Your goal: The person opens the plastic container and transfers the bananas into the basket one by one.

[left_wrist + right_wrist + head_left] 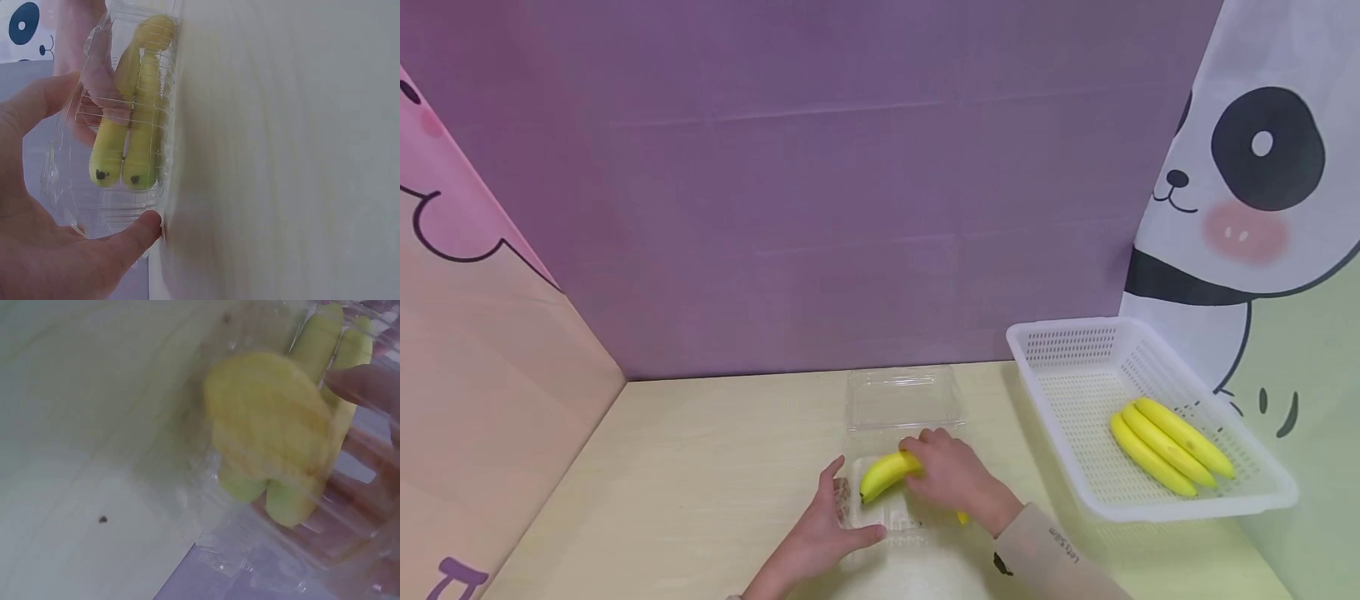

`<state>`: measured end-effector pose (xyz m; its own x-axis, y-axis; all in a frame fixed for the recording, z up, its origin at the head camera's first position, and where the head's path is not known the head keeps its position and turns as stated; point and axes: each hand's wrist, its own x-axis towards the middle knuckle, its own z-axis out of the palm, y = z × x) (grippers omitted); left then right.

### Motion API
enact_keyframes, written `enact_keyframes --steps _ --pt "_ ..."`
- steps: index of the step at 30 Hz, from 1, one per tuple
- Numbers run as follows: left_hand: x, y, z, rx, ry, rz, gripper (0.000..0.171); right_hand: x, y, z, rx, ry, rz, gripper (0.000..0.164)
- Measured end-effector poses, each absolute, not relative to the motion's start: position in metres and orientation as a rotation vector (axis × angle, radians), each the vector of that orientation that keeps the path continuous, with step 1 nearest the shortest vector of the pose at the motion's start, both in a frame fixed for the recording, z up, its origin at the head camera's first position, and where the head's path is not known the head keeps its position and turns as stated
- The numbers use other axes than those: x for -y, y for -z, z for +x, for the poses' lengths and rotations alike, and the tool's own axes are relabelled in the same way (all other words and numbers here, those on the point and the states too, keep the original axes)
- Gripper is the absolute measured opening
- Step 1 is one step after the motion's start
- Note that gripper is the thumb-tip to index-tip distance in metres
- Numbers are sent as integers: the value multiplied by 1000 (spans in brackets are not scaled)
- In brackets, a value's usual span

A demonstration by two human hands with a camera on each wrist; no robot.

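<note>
A clear plastic clamshell box (pixel 904 523) lies on the table with its lid (pixel 904 400) folded back, away from me. My left hand (pixel 823 533) holds the box at its left side, thumb on the near edge and fingers at the far side. Over the box, my right hand (pixel 951 473) grips yellow bananas (pixel 882 475) from above, covering their middle. Through the box wall, the left wrist view shows two banana ends (pixel 140 165) side by side. Banana ends (pixel 290 503) also show through clear plastic in the right wrist view.
A white perforated basket (pixel 1052 417) stands to the right, with three bananas (pixel 1172 446) along its right side. A purple backdrop (pixel 850 208) rises behind the table (pixel 700 475), and printed panels flank it, one with a panda (pixel 1217 192).
</note>
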<state>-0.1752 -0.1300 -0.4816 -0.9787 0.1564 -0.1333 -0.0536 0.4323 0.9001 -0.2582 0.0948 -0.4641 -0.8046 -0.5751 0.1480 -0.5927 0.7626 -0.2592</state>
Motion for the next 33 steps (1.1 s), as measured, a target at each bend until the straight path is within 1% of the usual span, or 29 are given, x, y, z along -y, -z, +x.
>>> enact_keyframes --steps 9,19,28,33 --pt "130 482 -175 -2490 -1570 102 119 -90 465 -253 2923 -473 1085 37" --pt "130 481 -175 -2501 -1560 101 120 -87 468 -253 2919 -462 1088 33" --pt "130 481 -176 -2494 -1565 91 120 -89 466 -257 2870 -493 1090 37" --pt "131 481 -176 -2482 -1573 109 120 -91 461 -259 2841 -535 1092 36"
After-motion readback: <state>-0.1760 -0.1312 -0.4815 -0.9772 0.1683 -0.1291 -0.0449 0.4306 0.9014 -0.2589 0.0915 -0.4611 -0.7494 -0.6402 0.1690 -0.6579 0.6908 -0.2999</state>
